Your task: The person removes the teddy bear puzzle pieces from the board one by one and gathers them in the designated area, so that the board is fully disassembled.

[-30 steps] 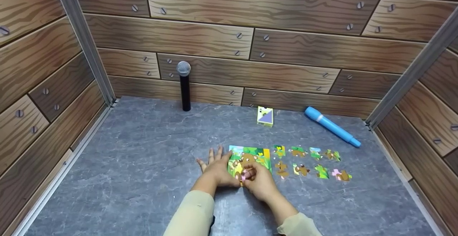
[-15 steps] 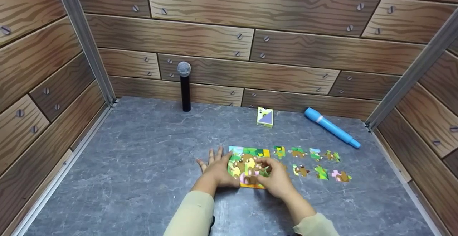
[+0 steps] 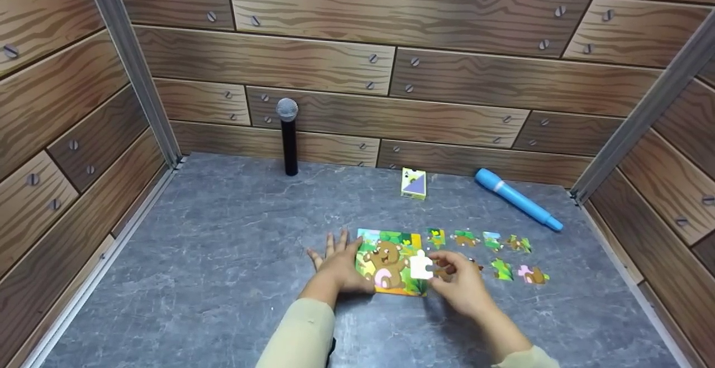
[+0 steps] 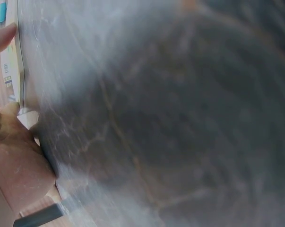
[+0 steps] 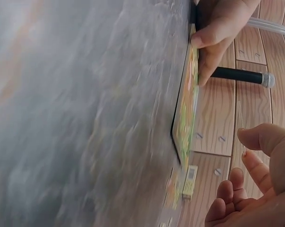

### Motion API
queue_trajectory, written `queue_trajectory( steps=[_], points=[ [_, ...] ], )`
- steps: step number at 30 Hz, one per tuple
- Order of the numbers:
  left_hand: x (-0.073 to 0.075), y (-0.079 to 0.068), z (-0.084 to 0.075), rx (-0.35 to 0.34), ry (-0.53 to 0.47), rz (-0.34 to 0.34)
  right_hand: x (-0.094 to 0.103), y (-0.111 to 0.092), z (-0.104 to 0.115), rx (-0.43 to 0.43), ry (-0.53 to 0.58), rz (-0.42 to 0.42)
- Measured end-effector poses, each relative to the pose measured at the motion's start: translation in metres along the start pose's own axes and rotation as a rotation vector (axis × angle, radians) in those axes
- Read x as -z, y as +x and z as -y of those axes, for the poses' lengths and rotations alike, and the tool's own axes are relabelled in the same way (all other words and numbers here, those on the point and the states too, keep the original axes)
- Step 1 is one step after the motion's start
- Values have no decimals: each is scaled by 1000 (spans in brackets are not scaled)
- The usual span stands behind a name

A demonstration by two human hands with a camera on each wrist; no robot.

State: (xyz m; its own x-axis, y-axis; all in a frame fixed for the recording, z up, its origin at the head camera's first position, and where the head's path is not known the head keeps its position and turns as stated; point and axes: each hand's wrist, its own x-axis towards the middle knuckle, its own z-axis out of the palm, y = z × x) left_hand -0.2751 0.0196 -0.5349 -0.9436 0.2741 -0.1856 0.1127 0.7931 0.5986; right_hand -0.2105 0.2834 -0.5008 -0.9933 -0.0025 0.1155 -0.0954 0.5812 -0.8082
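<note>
In the head view my left hand (image 3: 337, 267) lies with spread fingers at the left edge of a bear picture puzzle board (image 3: 388, 245), its thumb by the lower-left corner. My right hand (image 3: 461, 284) pinches a puzzle piece (image 3: 421, 266) between thumb and index finger, its plain white back towards the head camera, over the board's right side. Seen from the right wrist, the piece (image 5: 242, 125) is edge-on and raised off the table. The left wrist view shows only part of the left hand (image 4: 17, 165) beside the board's edge.
Right of the board lie two rows of loose puzzle pieces (image 3: 465, 238), some of the lower row behind the right hand. Behind stand a card box (image 3: 414, 184) and an upright black microphone (image 3: 289, 144). A blue marker-shaped stick (image 3: 516, 197) lies at the back right.
My right hand has moved right from the board's lower middle, lifting a piece and turning its white back into view. The left hand has stayed in place.
</note>
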Motion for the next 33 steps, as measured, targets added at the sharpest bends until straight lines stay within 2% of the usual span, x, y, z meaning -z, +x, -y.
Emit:
queue_trajectory(
  steps=[8, 14, 18, 28, 33],
  points=[
    [1, -1, -2, -6, -1, -4, 17, -10, -19, -32, -37, -4],
    [1, -1, -1, 3, 15, 9, 24, -18, -33, -59, -20, 38],
    [2, -3, -2, -7, 8, -7, 26, -22, -39, -65, 7, 72],
    [3, -2, -3, 6, 15, -12, 28, -24, -45, -107, -8, 114],
    [2, 0, -2, 12, 19, -8, 28, -24, -45, -164, -31, 112]
  ],
)
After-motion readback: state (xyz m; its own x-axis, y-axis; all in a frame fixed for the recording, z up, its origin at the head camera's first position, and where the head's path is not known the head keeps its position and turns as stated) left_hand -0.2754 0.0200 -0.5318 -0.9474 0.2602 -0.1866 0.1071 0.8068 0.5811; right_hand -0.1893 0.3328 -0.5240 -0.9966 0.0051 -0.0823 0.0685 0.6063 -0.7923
